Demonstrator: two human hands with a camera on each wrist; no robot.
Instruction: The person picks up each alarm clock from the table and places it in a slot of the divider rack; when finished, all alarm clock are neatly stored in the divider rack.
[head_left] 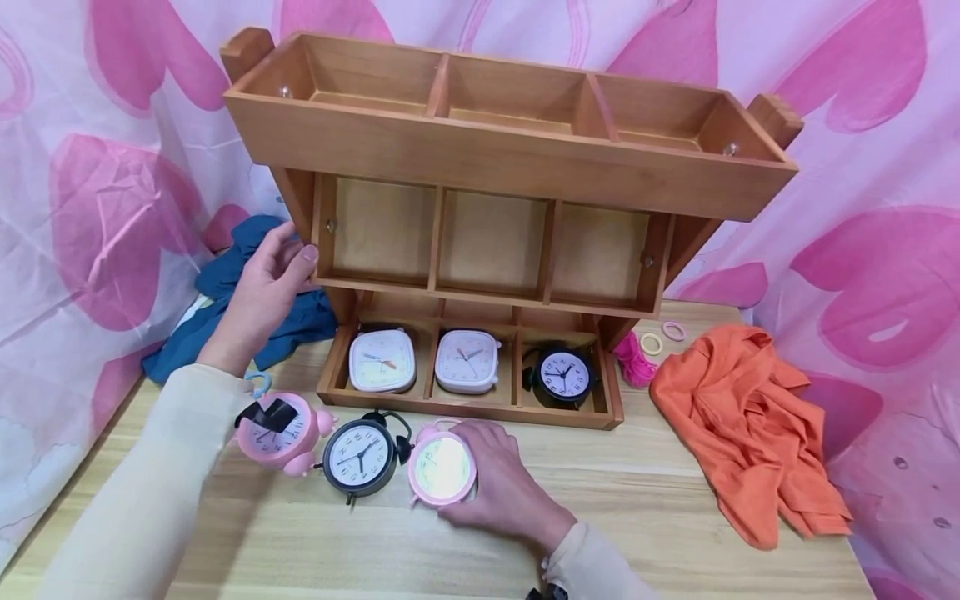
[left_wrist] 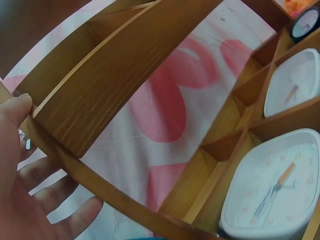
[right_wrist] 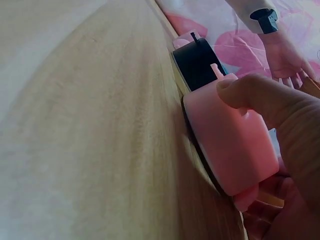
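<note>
My right hand (head_left: 498,483) grips a round pink alarm clock (head_left: 442,469) by its side, at the wooden tabletop. In the right wrist view its thumb presses the pink casing (right_wrist: 230,140) while the other fingers are partly hidden below. To its left a black twin-bell alarm clock (head_left: 360,457) lies face up, then another pink alarm clock (head_left: 273,429) with a dark strip across its face. My left hand (head_left: 273,271) holds the left side of a tiered wooden shelf (head_left: 510,158); the left wrist view has the thumb at a tier's edge and fingers behind the side rail (left_wrist: 95,182).
In the shelf's bottom tier sit two white square clocks (head_left: 382,361) (head_left: 467,361) and a black round clock (head_left: 562,377). Blue cloth (head_left: 247,283) lies at the left, orange cloth (head_left: 750,425) at the right. Hair ties (head_left: 651,343) and a pink bundle (head_left: 634,365) lie beside the shelf.
</note>
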